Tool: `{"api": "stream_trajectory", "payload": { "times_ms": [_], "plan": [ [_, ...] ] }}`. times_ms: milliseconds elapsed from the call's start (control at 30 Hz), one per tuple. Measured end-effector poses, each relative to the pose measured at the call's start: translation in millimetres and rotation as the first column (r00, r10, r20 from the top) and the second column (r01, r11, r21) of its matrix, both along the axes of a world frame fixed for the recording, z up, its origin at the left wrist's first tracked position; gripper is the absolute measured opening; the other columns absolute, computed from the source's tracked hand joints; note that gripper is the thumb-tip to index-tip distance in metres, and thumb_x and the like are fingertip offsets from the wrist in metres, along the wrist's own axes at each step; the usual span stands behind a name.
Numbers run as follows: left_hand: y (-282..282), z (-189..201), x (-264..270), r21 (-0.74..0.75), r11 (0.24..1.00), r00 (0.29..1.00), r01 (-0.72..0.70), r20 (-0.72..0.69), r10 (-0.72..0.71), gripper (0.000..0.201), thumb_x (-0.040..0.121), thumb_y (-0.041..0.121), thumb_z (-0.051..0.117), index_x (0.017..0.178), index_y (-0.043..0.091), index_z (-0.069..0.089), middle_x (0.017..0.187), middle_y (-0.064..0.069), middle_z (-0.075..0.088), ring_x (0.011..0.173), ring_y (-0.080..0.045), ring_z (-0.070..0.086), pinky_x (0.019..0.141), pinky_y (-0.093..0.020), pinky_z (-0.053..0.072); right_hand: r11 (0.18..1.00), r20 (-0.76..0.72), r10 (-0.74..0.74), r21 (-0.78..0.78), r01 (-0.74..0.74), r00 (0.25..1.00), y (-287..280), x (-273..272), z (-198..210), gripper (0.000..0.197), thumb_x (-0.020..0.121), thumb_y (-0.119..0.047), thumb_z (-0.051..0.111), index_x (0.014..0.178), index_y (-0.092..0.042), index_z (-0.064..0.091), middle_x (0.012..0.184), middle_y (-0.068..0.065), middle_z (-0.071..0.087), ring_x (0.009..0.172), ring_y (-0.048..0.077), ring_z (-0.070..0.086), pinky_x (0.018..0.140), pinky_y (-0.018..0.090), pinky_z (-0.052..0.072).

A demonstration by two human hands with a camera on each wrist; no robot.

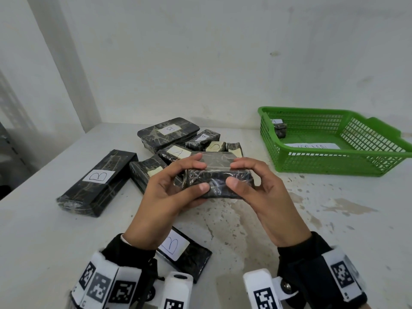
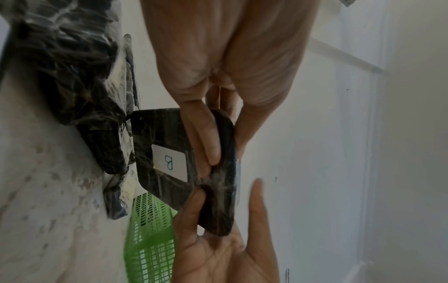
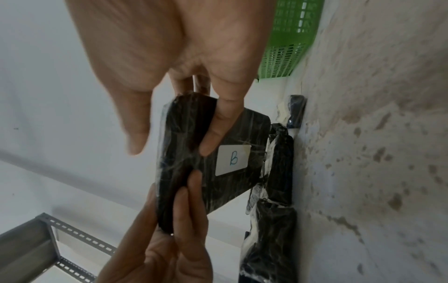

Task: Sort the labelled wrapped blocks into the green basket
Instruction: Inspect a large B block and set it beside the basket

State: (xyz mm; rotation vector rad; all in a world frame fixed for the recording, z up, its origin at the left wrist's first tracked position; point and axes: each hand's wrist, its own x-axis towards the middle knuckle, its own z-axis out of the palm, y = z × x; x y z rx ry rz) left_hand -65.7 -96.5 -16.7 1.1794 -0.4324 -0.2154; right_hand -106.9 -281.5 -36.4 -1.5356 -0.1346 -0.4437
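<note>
A person's left hand [image 1: 166, 192] and right hand [image 1: 259, 186] together hold a black, plastic-wrapped rectangular block [image 1: 217, 176] just above a stained white counter [image 1: 312, 219], each grip closed on one end with fingers over the top and thumb on the near face. The wrist views show a white label marked "B" [image 3: 233, 159] on the block's underside, turned away from the head camera. Behind the hands lies a loose pile of similar wrapped blocks [image 1: 178, 139], some showing labels "A" and "B"; a long black block labelled "B" [image 1: 98, 182] lies apart to the left, and another "B" block [image 1: 185, 253] sits near the left wrist. To the right, well apart from the held block, stands a green slotted plastic basket [image 1: 334, 162] holding one small wrapped block [image 1: 279, 129], its label seemingly "A" though partly hidden by the rim, and a white paper sheet [image 1: 312, 146].
</note>
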Motion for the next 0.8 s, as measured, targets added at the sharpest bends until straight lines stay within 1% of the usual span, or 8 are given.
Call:
{"api": "stream_trajectory", "payload": {
  "times_ms": [100,200,333,467,567,633,700,800],
  "plan": [
    [1.8,0.4,0.9,0.006,1.0,1.0,0.018,0.008,-0.018,0.035,0.071,-0.002,0.078,0.103,0.004,0.066,0.132,0.005,0.063,0.109,-0.019,0.068,0.068,-0.024,0.058,0.999,-0.012,0.033,0.009,-0.033,0.999,-0.2,-1.2,0.6,0.041,0.064,-0.031,0.086,0.1,-0.028,0.068,0.125,-0.004,0.06,0.117,0.022,0.062,0.089,0.036,0.055],
    [3.0,-1.2,1.8,-0.009,1.0,1.0,0.016,0.021,-0.016,0.029,0.072,0.003,0.071,0.101,0.007,0.069,0.132,0.007,0.063,0.113,-0.019,0.067,0.067,-0.024,0.058,1.0,0.005,0.007,-0.017,-0.007,1.0,0.1,-1.0,-0.4,0.038,0.063,-0.032,0.084,0.097,-0.031,0.068,0.125,-0.007,0.059,0.116,0.02,0.061,0.092,0.041,0.054],
    [1.8,-4.3,3.0,0.01,1.0,0.999,-0.006,0.048,0.006,0.02,0.075,0.003,0.076,0.092,0.014,0.074,0.132,0.007,0.063,0.116,-0.022,0.065,0.068,-0.026,0.059,0.997,0.021,-0.03,-0.068,0.032,0.999,2.0,-0.9,0.2,0.037,0.063,-0.035,0.083,0.097,-0.031,0.069,0.121,-0.013,0.059,0.116,0.014,0.059,0.097,0.049,0.052],
    [1.7,-4.7,3.3,0.034,0.999,0.999,-0.006,0.034,0.005,0.025,0.076,0.003,0.077,0.098,0.009,0.07,0.133,0.005,0.062,0.112,-0.022,0.067,0.068,-0.027,0.059,0.997,0.009,-0.054,-0.049,0.054,0.998,4.2,-2.4,2.8,0.036,0.066,-0.042,0.083,0.096,-0.028,0.07,0.12,-0.008,0.06,0.116,0.013,0.059,0.098,0.049,0.051],
    [1.8,-3.5,2.1,0.035,0.999,0.999,0.03,0.04,-0.032,0.029,0.07,0.012,0.083,0.097,0.012,0.073,0.133,0.006,0.062,0.114,-0.021,0.066,0.071,-0.029,0.059,0.997,0.025,-0.073,0.002,0.073,0.997,2.6,-2.1,3.8,0.03,0.073,-0.035,0.084,0.095,-0.02,0.071,0.118,-0.003,0.064,0.115,0.018,0.061,0.095,0.054,0.052],
    [2.2,-2.6,0.8,0.017,0.999,0.998,0.046,0.043,-0.047,0.029,0.069,0.013,0.085,0.096,0.013,0.074,0.133,0.007,0.062,0.117,-0.021,0.064,0.071,-0.028,0.059,0.997,0.026,-0.071,0.024,0.071,0.997,1.9,-1.5,2.9,0.029,0.071,-0.034,0.084,0.093,-0.019,0.072,0.118,-0.001,0.065,0.116,0.02,0.061,0.096,0.056,0.051],
    [2.5,-1.9,0.5,0.01,1.0,0.998,0.016,0.061,-0.016,0.02,0.074,0.008,0.078,0.093,0.013,0.075,0.13,0.004,0.064,0.116,-0.022,0.064,0.068,-0.027,0.059,0.997,0.017,-0.052,0.049,0.051,0.999,2.5,-1.3,2.4,0.029,0.068,-0.035,0.081,0.092,-0.021,0.072,0.12,-0.002,0.064,0.117,0.021,0.06,0.095,0.056,0.052],
    [1.5,-1.0,-0.2,0.002,1.0,0.998,-0.002,0.062,0.002,0.019,0.073,0.006,0.066,0.087,0.014,0.076,0.126,0.002,0.067,0.103,-0.018,0.07,0.065,-0.025,0.058,0.999,0.005,-0.033,0.033,0.033,0.999,3.6,-2.1,3.3,0.03,0.066,-0.039,0.08,0.091,-0.026,0.071,0.121,-0.005,0.063,0.118,0.018,0.06,0.094,0.055,0.053]
  ]
}}
